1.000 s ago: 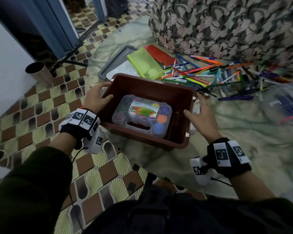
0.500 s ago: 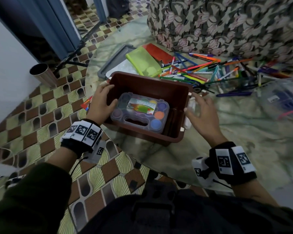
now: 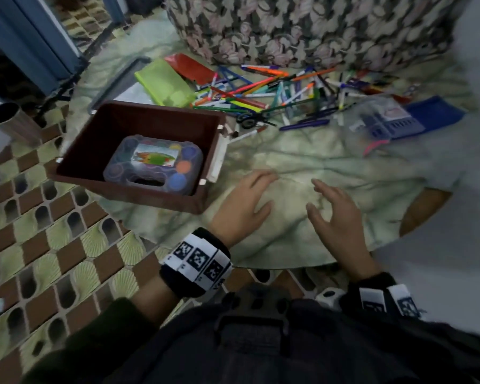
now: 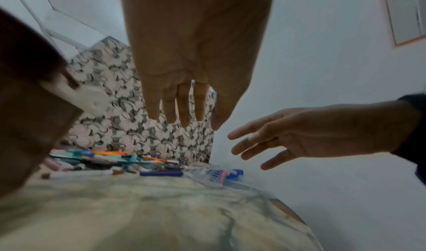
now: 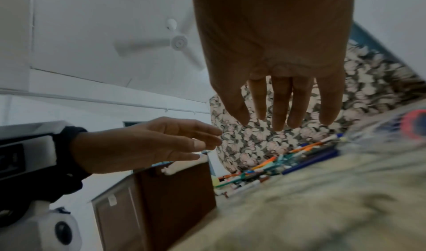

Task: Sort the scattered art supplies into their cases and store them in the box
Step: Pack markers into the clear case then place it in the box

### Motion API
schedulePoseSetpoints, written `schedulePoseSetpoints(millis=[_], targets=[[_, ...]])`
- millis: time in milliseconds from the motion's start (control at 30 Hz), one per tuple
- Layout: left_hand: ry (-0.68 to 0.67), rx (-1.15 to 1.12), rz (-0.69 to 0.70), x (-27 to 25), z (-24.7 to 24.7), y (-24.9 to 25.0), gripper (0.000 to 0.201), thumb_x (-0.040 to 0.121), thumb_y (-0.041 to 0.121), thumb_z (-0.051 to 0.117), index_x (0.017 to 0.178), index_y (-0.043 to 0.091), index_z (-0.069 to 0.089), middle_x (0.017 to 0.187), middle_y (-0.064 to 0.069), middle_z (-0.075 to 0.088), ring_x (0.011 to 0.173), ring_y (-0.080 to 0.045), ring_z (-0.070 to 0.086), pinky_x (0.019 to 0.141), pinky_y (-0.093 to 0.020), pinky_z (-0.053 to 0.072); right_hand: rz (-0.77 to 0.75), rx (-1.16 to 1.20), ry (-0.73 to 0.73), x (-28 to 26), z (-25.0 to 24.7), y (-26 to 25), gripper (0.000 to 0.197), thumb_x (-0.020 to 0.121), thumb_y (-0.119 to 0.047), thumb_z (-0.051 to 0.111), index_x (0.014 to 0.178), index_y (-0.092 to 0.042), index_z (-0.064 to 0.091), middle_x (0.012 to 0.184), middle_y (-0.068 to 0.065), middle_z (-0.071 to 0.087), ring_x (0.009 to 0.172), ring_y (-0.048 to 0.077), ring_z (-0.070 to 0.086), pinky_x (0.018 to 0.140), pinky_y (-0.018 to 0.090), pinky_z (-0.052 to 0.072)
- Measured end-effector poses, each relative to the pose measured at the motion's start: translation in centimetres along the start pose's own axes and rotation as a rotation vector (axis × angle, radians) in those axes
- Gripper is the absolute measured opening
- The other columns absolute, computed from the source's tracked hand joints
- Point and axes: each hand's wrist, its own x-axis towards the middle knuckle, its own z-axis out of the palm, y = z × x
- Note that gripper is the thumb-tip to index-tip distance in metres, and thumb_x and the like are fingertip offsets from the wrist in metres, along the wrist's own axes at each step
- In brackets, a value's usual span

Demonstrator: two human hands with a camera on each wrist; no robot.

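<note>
The brown box stands at the table's left edge with a clear paint case of coloured pots inside. Both hands hover empty over the green tablecloth to its right: my left hand just past the box's near right corner, my right hand beside it, fingers straight and spread. A heap of coloured pens and markers lies beyond the box, with black scissors at its near side. Green and red pouches lie at the back left. A clear case and blue case rest at the right.
A floral armchair backs the table. A grey tray lies behind the box. A metal cylinder stands on the tiled floor at left. The round table's edge curves near my right hand.
Both hands have let go of the box's sides and moved right, over the cloth. The box now sits further left at the table's edge. My view has swung right.
</note>
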Motion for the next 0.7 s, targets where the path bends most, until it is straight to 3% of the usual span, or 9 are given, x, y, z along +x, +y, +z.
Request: schedulePoseSetpoints(millis=[233, 467, 633, 700], targets=[[-0.189, 0.033, -0.116, 2.2, 8.0, 2.5, 0.052, 0.091, 0.015, 0.051, 0.14, 0.01, 0.033, 0.143, -0.007, 0.038, 0.134, -0.02, 0.031, 0.109, -0.023, 0.021, 0.227, -0.135, -0.123, -3.5, -3.6, 8.1, 0.048, 0.092, -0.014, 0.053, 0.139, -0.009, 0.041, 0.139, 0.012, 0.045, 0.128, 0.029, 0.038, 0.103, 0.029, 0.026], [-0.216, 0.007, -0.168, 6.8, 11.3, 2.5, 0.053, 0.092, 0.017, 0.053, 0.141, 0.012, 0.034, 0.146, -0.007, 0.033, 0.137, -0.022, 0.028, 0.11, -0.026, 0.022, 0.331, -0.162, -0.05, -2.7, -6.0, 12.5, 0.047, 0.087, -0.006, 0.056, 0.133, -0.001, 0.047, 0.134, 0.018, 0.049, 0.123, 0.034, 0.045, 0.103, 0.037, 0.034], [-0.204, -0.057, -0.165, 11.8, 12.3, 1.3, 0.051, 0.091, 0.015, 0.053, 0.139, 0.009, 0.037, 0.143, -0.01, 0.036, 0.132, -0.025, 0.034, 0.109, -0.035, 0.032, 0.369, -0.126, 0.034, 0.5, -7.2, 14.6, 0.047, 0.087, -0.003, 0.055, 0.134, -0.003, 0.046, 0.135, 0.017, 0.049, 0.12, 0.033, 0.044, 0.092, 0.025, 0.03], [-0.191, -0.072, -0.129, 13.8, 12.5, 1.0, 0.05, 0.089, 0.011, 0.054, 0.137, 0.006, 0.039, 0.139, -0.013, 0.039, 0.13, -0.027, 0.037, 0.108, -0.034, 0.033, 0.381, -0.11, 0.058, 2.2, -7.6, 15.2, 0.049, 0.088, -0.004, 0.055, 0.136, -0.005, 0.045, 0.139, 0.014, 0.046, 0.125, 0.031, 0.041, 0.094, 0.024, 0.029]])
